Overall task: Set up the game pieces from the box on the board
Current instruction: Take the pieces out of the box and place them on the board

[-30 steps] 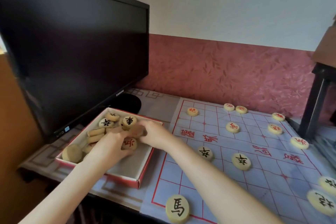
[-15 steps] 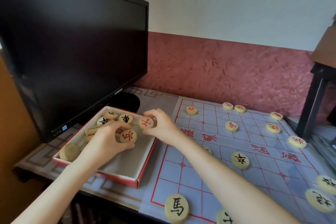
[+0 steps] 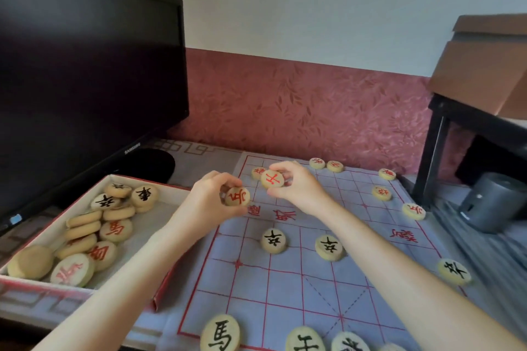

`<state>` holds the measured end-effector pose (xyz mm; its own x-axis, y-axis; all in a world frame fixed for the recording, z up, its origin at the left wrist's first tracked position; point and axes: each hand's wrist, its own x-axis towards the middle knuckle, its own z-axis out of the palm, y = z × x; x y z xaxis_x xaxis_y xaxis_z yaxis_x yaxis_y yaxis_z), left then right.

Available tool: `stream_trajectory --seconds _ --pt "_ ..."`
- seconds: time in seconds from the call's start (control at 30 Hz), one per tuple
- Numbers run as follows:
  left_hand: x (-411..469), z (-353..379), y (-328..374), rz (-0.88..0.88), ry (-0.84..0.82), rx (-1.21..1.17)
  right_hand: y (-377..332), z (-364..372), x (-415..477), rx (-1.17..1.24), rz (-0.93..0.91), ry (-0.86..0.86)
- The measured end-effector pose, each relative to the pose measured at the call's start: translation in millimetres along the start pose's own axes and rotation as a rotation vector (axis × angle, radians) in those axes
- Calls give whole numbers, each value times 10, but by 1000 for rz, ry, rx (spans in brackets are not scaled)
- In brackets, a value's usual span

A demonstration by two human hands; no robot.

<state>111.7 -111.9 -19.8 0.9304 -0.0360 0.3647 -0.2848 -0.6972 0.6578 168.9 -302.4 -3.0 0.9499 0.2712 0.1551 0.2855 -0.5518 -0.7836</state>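
Head: left hand [image 3: 206, 204] pinches one red piece [image 3: 237, 196], right hand [image 3: 299, 189] a second piece [image 3: 272, 179]

SAMSUNG on monitor [image 3: 132, 148] bezel. My left hand [image 3: 209, 204] pinches left-hand piece [image 3: 237, 196]: red 兵. My right hand [image 3: 298, 189] holds right-hand piece [image 3: 272, 179]: red mark, turned, unsure. Near piece [image 3: 220, 333]: black 馬. Mid-board piece [image 3: 273, 240]: black 卒. Red characters across board [image 3: 285, 293], upside down.

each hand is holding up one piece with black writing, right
Not quite: the head view shows red writing, not black. The left hand and the right hand each hold up one piece, the left piece and the right piece, both lettered red.
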Motion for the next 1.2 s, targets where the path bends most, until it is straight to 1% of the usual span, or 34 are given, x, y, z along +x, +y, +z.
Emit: stream_trajectory --seconds 0.27,0.5,0.57,0.8,0.93,1.03,1.2 --pt "478 498 209 34 -48 -83 579 -502 469 -103 104 141" --pt "795 702 75 -26 -73 -69 1088 -680 1204 -225 202 194" --pt "841 718 36 -37 -83 -58 1123 -663 1306 -269 226 202" --pt "966 714 18 -76 -95 -15 1152 -490 1463 -480 138 99" --pt "1017 765 22 -66 -124 34 1215 -428 1497 -606 158 52" --pt "1034 838 -24 -74 -155 42 1218 -412 1470 -614 118 78" --pt "1071 949 -26 -38 -177 99 1154 -416 1311 -541 14 135"
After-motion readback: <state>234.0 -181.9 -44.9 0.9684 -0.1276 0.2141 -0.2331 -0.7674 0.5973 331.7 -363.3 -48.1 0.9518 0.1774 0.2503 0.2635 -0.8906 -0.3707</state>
